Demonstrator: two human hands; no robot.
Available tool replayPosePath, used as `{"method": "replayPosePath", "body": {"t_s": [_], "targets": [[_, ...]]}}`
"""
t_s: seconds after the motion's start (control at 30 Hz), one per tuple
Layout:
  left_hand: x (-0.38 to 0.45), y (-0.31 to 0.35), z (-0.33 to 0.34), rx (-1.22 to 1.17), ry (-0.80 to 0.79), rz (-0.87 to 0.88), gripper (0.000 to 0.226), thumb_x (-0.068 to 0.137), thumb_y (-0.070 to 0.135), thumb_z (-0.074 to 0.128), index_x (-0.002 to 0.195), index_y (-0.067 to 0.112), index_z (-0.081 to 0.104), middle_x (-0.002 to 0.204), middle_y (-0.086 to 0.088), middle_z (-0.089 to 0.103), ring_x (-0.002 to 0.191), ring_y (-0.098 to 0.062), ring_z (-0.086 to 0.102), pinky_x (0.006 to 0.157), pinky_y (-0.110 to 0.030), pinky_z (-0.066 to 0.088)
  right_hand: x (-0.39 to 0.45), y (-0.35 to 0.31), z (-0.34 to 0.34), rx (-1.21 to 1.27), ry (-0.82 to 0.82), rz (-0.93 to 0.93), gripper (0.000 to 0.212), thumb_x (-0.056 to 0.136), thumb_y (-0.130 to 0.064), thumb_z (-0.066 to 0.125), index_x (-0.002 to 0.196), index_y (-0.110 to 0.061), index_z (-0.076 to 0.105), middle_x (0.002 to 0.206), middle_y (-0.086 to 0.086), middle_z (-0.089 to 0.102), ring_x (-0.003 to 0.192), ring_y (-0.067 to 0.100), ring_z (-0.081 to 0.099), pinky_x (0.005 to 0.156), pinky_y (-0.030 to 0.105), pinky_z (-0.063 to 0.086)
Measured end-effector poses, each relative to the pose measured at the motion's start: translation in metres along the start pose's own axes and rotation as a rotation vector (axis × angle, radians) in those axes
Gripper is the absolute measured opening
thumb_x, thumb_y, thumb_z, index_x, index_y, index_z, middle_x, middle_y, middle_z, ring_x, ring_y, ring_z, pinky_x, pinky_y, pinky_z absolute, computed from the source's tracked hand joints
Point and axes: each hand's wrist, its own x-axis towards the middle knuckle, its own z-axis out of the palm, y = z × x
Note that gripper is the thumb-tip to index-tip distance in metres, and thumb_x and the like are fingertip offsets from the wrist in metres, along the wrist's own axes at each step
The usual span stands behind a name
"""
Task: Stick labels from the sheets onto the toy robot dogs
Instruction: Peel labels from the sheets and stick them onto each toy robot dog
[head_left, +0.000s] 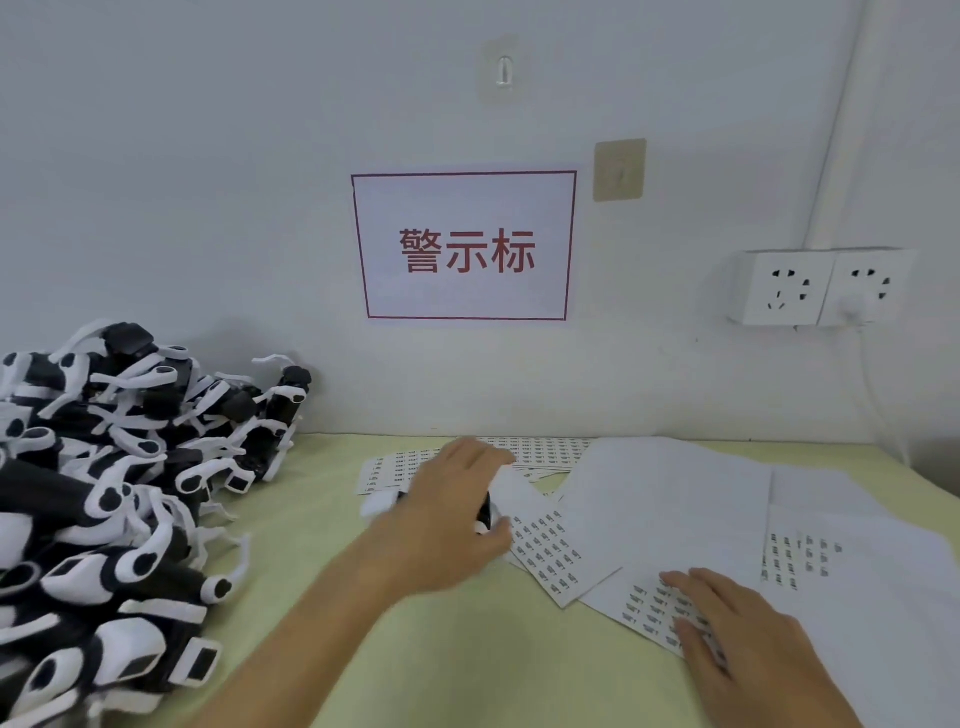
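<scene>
Two hands work over a pale green desk (467, 649); the left hand (447, 525) grips a black-and-white toy dog (491, 512) lying on label sheets (550, 556) mid-desk; the right hand (737, 634) lies flat with straight fingers on the nearest sheet (649, 605); a heap of toy dogs (114, 499) fills the left side, against the wall.

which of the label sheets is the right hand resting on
The white label sheet nearest the camera, its printed labels facing up. The right hand lies flat on its lower corner; the other sheets lie farther back, none under that hand.
</scene>
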Motion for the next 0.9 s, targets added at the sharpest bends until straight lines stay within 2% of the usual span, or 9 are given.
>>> {"method": "replayPosePath", "body": {"t_s": [0.1,0.3,0.4,0.6,0.7,0.73,0.8,0.87,0.9], "targets": [[-0.004,0.041,0.039,-0.235,0.067,0.045,0.041,0.098,0.033,0.050,0.138,0.037,0.041,0.137,0.028,0.037,0.114,0.011,0.036,0.096,-0.011,0.030,0.000,-0.002,0.000,-0.014,-0.009,0.001,0.047,0.102,-0.051,0.026,0.147,-0.050,0.013,0.157,-0.021,0.016,0.144,0.000,0.018,0.114,0.025,0.023],[0.006,0.057,0.112,-0.020,-0.022,-0.091,0.052,0.103,0.034,0.042,0.151,0.019,0.027,0.154,0.002,0.033,0.146,-0.019,0.028,0.114,-0.033,0.030,-0.001,-0.002,-0.002,-0.046,-0.019,0.011,0.045,0.103,-0.050,0.025,0.146,-0.051,0.014,0.157,-0.022,0.017,0.144,-0.001,0.019,0.113,0.023,0.025],[0.009,0.051,0.120,-0.014,0.001,-0.153,0.045,0.103,0.037,0.042,0.143,0.017,0.039,0.138,0.001,0.049,0.124,-0.020,0.049,0.100,-0.033,0.040,0.000,-0.003,-0.002,-0.034,-0.014,0.022,0.045,0.103,-0.049,0.026,0.147,-0.050,0.014,0.157,-0.022,0.018,0.144,0.000,0.020,0.114,0.024,0.025],[0.010,0.045,0.121,-0.122,0.098,-0.159,0.031,0.102,0.042,0.045,0.099,0.013,0.058,0.099,0.003,0.059,0.093,-0.016,0.053,0.080,-0.030,0.044,0.001,-0.006,-0.002,-0.112,-0.044,0.038,0.048,0.102,-0.049,0.024,0.149,-0.048,0.011,0.159,-0.021,0.015,0.145,-0.001,0.020,0.116,0.022,0.023],[0.010,0.045,0.119,-0.184,0.142,-0.172,0.034,0.105,0.038,0.041,0.088,0.013,0.057,0.087,0.000,0.058,0.083,-0.018,0.054,0.075,-0.033,0.046,-0.002,-0.015,-0.003,-0.211,-0.024,0.073,0.046,0.101,-0.050,0.021,0.147,-0.051,0.017,0.157,-0.025,0.018,0.149,0.002,0.010,0.117,0.033,0.014],[0.011,0.045,0.119,-0.212,0.167,-0.176,0.035,0.106,0.037,0.040,0.085,0.013,0.055,0.082,0.000,0.056,0.079,-0.018,0.052,0.072,-0.032,0.044,-0.002,-0.019,-0.005,-0.249,-0.010,0.094,0.046,0.100,-0.049,0.022,0.145,-0.049,0.028,0.154,-0.022,0.030,0.149,0.008,0.017,0.114,0.040,0.017],[0.012,0.044,0.118,-0.252,0.229,-0.182,0.035,0.107,0.034,0.039,0.079,0.014,0.049,0.073,0.003,0.047,0.070,-0.015,0.044,0.065,-0.027,0.034,0.000,-0.023,-0.012,-0.185,0.159,0.058,0.045,0.091,-0.045,0.035,0.125,-0.032,0.062,0.121,-0.008,0.063,0.122,0.026,0.055,0.093,0.051,0.037],[0.012,0.044,0.118,-0.245,0.298,-0.169,0.034,0.107,0.031,0.038,0.077,0.016,0.045,0.072,0.005,0.043,0.069,-0.013,0.041,0.064,-0.024,0.028,0.003,-0.029,-0.014,-0.113,0.406,-0.113,0.024,0.086,-0.031,0.057,0.102,-0.020,0.071,0.088,-0.008,0.062,0.082,0.021,0.064,0.065,0.039,0.048],[0.012,0.044,0.118,-0.239,0.335,-0.158,0.033,0.107,0.030,0.038,0.078,0.017,0.046,0.073,0.005,0.046,0.069,-0.013,0.042,0.065,-0.023,0.029,0.007,-0.034,-0.016,-0.073,0.384,-0.143,0.011,0.085,-0.023,0.066,0.096,-0.023,0.070,0.081,-0.012,0.058,0.075,0.014,0.061,0.060,0.031,0.048]]}}
